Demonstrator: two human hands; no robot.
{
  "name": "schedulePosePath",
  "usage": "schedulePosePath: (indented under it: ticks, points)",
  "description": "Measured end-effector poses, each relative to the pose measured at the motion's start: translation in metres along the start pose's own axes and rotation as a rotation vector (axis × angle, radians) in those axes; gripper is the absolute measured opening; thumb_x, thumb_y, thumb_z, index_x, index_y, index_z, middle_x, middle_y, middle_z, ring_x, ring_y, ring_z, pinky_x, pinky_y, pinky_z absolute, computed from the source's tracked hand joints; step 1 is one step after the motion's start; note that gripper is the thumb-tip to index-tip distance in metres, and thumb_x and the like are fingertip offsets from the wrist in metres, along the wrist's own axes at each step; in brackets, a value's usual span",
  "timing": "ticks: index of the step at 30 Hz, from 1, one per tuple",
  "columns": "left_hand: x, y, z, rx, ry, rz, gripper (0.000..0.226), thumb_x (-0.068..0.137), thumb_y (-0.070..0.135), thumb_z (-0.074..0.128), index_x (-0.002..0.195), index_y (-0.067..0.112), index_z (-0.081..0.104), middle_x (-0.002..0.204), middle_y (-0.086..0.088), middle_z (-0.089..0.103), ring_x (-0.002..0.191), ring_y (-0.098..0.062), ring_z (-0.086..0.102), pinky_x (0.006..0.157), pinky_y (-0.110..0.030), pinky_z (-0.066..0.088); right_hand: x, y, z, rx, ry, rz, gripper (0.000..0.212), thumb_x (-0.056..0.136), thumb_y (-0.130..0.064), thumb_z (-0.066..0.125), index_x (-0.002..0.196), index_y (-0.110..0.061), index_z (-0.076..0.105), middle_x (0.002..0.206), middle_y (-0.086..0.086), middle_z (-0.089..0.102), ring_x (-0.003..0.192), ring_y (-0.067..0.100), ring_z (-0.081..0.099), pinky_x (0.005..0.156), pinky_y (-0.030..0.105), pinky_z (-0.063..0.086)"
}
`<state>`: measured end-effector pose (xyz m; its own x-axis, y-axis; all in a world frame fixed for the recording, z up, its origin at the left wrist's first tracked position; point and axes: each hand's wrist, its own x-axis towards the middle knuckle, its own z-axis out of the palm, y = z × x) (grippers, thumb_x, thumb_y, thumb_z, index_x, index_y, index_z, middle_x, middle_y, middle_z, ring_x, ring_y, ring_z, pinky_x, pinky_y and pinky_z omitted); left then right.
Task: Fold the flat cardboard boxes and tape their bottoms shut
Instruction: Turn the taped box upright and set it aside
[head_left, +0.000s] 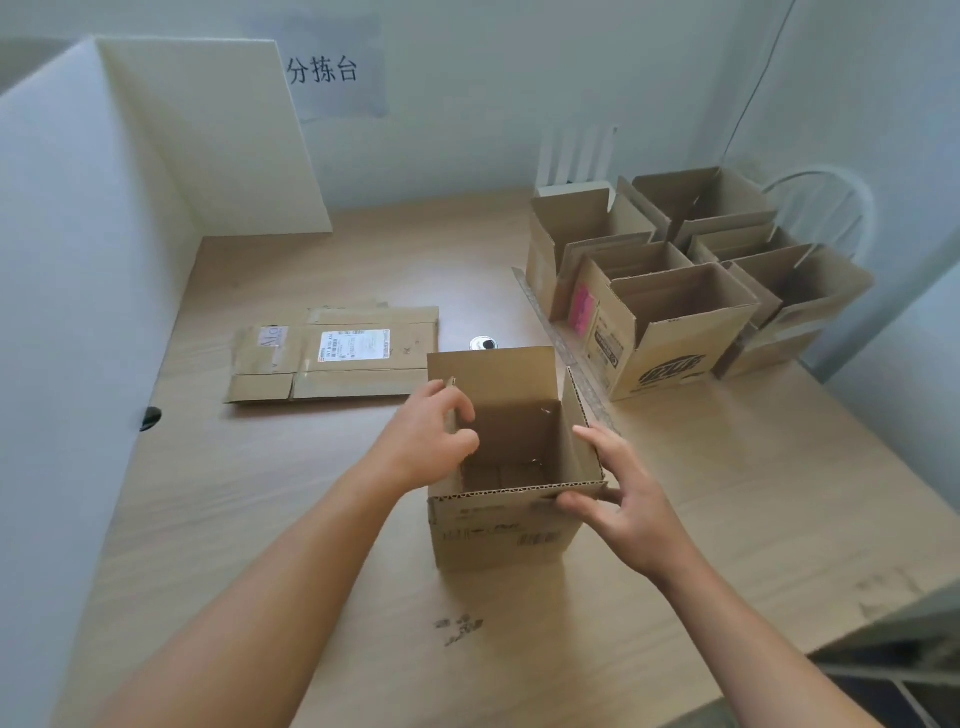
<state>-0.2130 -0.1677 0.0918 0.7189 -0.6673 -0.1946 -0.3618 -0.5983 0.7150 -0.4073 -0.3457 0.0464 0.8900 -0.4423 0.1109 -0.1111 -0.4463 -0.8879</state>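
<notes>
A small brown cardboard box (498, 530) stands upright and open-topped on the wooden table (291, 519), in front of me. My left hand (426, 441) grips its left wall, fingers curled over the rim into the box. My right hand (618, 499) holds the near right corner, thumb on the front face and fingers along the right side. The far and right top flaps stand up. A flat stack of unfolded cardboard boxes (337, 353) lies to the left behind it. A roll of tape (484, 344) peeks out just behind the box's far flap.
Several erected open boxes (675, 291) crowd the table's far right. A white partition board (130, 208) walls off the left and back left. A white chair (826, 208) stands behind the right boxes. Cardboard crumbs (460, 629) lie near the front.
</notes>
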Motion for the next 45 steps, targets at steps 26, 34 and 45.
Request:
schedulePosePath:
  ticks: [26,34,45]
  points:
    - [0.015,-0.027,-0.016,-0.512,-0.081,-0.072,0.063,0.068,0.017,0.047,0.130,0.023,0.058,0.089,-0.005,0.053,0.077,-0.018,0.049,0.075,-0.032,0.042,-0.027,-0.005,0.013,0.085,0.089,0.158,0.074,0.078,-0.060,0.068,0.139,-0.069,0.026,0.144,-0.045,0.030,0.136,0.003,0.040,0.096,0.021,0.044]
    - [-0.018,-0.049,-0.004,-0.780,0.011,-0.039,0.051,0.084,0.041,0.057,0.133,0.034,0.052,0.132,0.004,0.056,0.120,-0.009,0.055,0.097,-0.035,0.044,-0.028,0.001,0.017,0.243,0.007,0.252,0.097,0.066,-0.070,0.075,0.148,-0.057,0.025,0.137,-0.045,0.041,0.128,-0.003,0.047,0.101,0.028,0.044]
    - [-0.098,-0.098,0.071,-0.625,-0.023,-0.161,0.053,0.090,0.020,0.061,0.135,0.044,0.049,0.140,0.014,0.053,0.128,-0.009,0.050,0.102,-0.039,0.046,-0.030,0.028,0.028,0.293,-0.166,0.384,0.067,0.076,-0.032,0.085,0.129,-0.053,0.048,0.124,-0.037,0.057,0.127,-0.014,0.042,0.096,0.018,0.038]
